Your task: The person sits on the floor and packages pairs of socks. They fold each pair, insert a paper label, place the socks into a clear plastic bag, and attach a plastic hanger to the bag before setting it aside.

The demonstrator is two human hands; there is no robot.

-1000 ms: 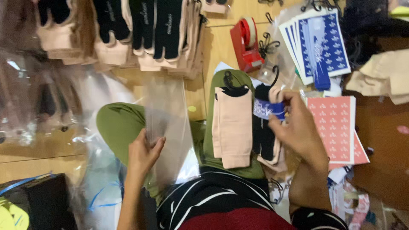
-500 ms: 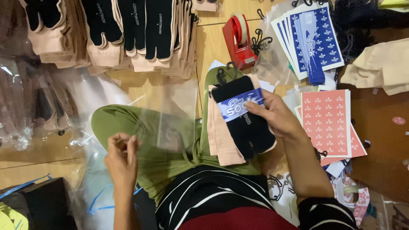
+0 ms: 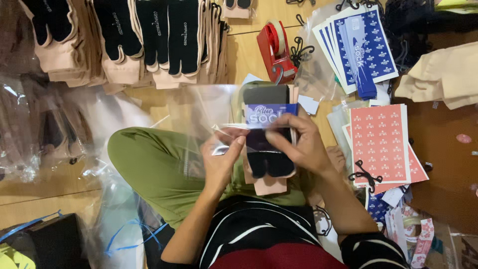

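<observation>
My right hand (image 3: 303, 144) grips a folded pair of black split-toe socks (image 3: 269, 149) with a blue paper band around it, held over my lap. My left hand (image 3: 221, 157) pinches the edge of a clear plastic bag (image 3: 199, 119) that spreads up and to the left of the socks. The two hands are close together, almost touching at the bag's edge. A beige sock (image 3: 269, 185) lies on my green-trousered knee under the black pair.
Stacks of black-and-beige socks (image 3: 134, 40) line the top. A red tape dispenser (image 3: 275, 50) stands on the wooden floor. Blue printed cards (image 3: 363, 45) and red printed sheets (image 3: 381, 144) lie at right. Heaps of clear bags (image 3: 45, 124) are at left, beige cloth (image 3: 443, 74) at far right.
My right hand brought the banded black socks from the right to the middle. My left hand rose with the clear bag and met it over my lap.
</observation>
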